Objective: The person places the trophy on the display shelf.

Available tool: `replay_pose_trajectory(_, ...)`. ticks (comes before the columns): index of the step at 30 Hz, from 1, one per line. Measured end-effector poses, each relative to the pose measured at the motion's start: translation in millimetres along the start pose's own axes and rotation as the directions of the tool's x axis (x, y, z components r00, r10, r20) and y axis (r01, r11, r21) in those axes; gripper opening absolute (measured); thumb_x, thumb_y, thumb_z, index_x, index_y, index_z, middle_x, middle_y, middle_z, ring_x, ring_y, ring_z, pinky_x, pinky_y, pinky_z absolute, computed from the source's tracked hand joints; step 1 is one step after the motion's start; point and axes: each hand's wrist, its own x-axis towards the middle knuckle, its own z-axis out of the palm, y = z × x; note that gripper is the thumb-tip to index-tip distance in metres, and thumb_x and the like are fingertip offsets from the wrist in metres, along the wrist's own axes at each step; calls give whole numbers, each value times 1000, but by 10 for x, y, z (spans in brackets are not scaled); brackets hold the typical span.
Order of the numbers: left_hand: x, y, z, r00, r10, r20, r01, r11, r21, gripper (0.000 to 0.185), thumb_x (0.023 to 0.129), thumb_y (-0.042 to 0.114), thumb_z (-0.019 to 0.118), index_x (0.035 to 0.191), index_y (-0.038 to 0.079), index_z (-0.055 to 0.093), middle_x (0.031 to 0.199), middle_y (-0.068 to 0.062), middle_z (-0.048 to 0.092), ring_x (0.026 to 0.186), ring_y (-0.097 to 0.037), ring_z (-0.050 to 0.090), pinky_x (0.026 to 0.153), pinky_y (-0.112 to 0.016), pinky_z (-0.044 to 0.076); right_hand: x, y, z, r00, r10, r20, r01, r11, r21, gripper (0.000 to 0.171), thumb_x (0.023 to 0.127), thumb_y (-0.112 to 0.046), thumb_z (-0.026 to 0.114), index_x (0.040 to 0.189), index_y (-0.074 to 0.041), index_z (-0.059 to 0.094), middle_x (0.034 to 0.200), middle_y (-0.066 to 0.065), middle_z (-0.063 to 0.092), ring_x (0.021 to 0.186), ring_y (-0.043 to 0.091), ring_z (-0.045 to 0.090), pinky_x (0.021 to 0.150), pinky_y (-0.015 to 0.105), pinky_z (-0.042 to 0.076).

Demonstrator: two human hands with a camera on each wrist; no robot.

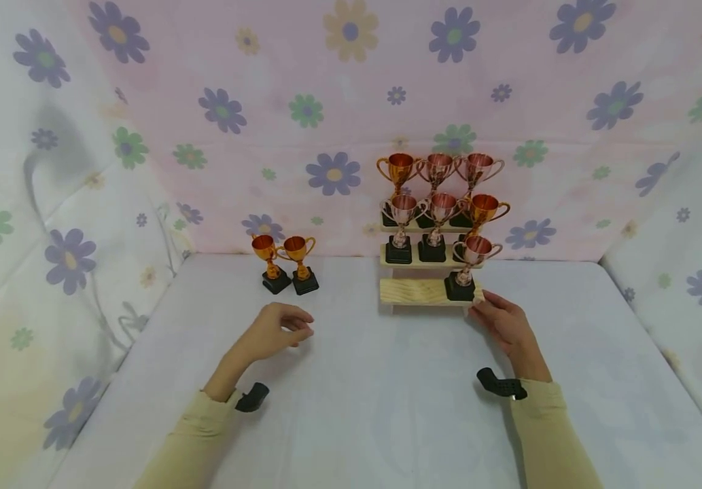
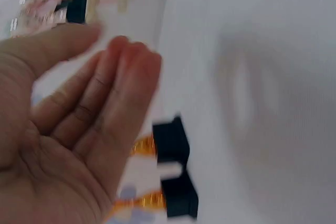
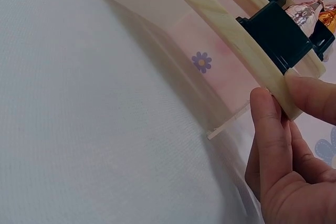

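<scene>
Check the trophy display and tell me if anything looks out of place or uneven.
Two gold trophies stand on the table, left of the tiered wooden stand, apart from the rest. The stand's lowest step holds a single trophy at its right end, beside the right hand gripping that end. Nothing looks tipped or broken.

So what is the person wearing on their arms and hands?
Both arms have long, pale yellow sleeves, the left sleeve and the right sleeve, reaching to the wrists. A small black device is strapped at each wrist, one on the left and one on the right. The hands are bare: no gloves or rings visible.
</scene>
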Motion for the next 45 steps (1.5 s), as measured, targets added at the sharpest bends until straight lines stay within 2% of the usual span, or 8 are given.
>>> replay_pose_trajectory(4, -80, -95, -265, 968, -161, -192, 194, 966, 171, 25, 90, 7, 75, 109, -9, 71, 90, -15, 72, 76, -22, 67, 62, -31, 59, 5, -6, -12, 1000, -1, -3, 1, 1000, 0, 67, 104, -5, 55, 161, -3, 20, 161, 17, 29, 97, 1, 64, 94, 20, 56)
replay_pose_trajectory(8, -105, -151, -445, 892, -218, -396, 325, 919, 224, 41, 89, 10, 76, 122, -12, 64, 106, -26, 71, 94, -38, 69, 78, -47, 61, 3, -9, -22, 1000, -11, 2, 11, 1000, -1, 67, 103, -5, 54, 161, -1, 20, 158, 17, 31, 98, 2, 64, 95, 20, 56)
replay_pose_trajectory(10, -90, -167, -512, 859, -227, -458, 336, 926, 170, 59, 89, 13, 78, 136, -12, 53, 123, -31, 65, 111, -45, 63, 91, -54, 57, 0, -15, -23, 1000, -11, 3, 11, 1000, 3, 68, 103, -5, 55, 161, -2, 20, 156, 16, 33, 99, 2, 64, 95, 20, 55)
replay_pose_trajectory(13, -21, -193, -577, 830, -226, -511, 287, 957, 42, 86, 88, 18, 81, 153, -7, 32, 146, -32, 47, 132, -47, 48, 110, -57, 45, -5, -22, -25, 1000, -13, 3, 13, 1000, 1, 68, 103, -6, 56, 161, -1, 20, 154, 15, 36, 100, 2, 64, 96, 21, 55)
replay_pose_trajectory(19, 215, -241, -595, 816, -134, -563, 72, 989, -131, 101, 87, 14, 82, 162, 4, 14, 164, -21, 24, 150, -40, 27, 124, -53, 28, 5, -22, -16, 1000, -9, -6, 9, 1000, -9, 66, 103, -7, 57, 160, -2, 23, 154, 15, 37, 100, 4, 64, 95, 21, 56)
replay_pose_trajectory(28, 537, -141, -372, 709, 3, -705, -261, 930, -258, 85, 88, -5, 74, 157, -2, 25, 157, -27, 36, 147, -39, 34, 123, -57, 27, 32, 15, -42, 1000, 9, -11, -10, 1000, -13, 68, 103, -8, 57, 161, -3, 22, 161, 17, 29, 98, 3, 64, 93, 19, 56)
replay_pose_trajectory(41, 611, 2, -235, 493, 145, -858, -336, 941, -35, 53, 83, -16, 71, 134, -15, 54, 132, -38, 54, 123, -48, 53, 106, -63, 46, 23, 13, -10, 1000, -5, 9, 5, 999, -35, 67, 104, -8, 56, 161, -2, 21, 163, 18, 28, 104, 4, 62, 100, 22, 53)
replay_pose_trajectory(45, 647, -35, -199, 463, 123, -878, -301, 953, -25, 46, 85, -16, 64, 131, -14, 57, 130, -35, 56, 122, -45, 56, 104, -61, 48, 24, 12, -5, 1000, 1, 6, 0, 1000, -28, 67, 104, -8, 55, 161, -3, 21, 163, 17, 27, 107, 5, 60, 103, 23, 51)
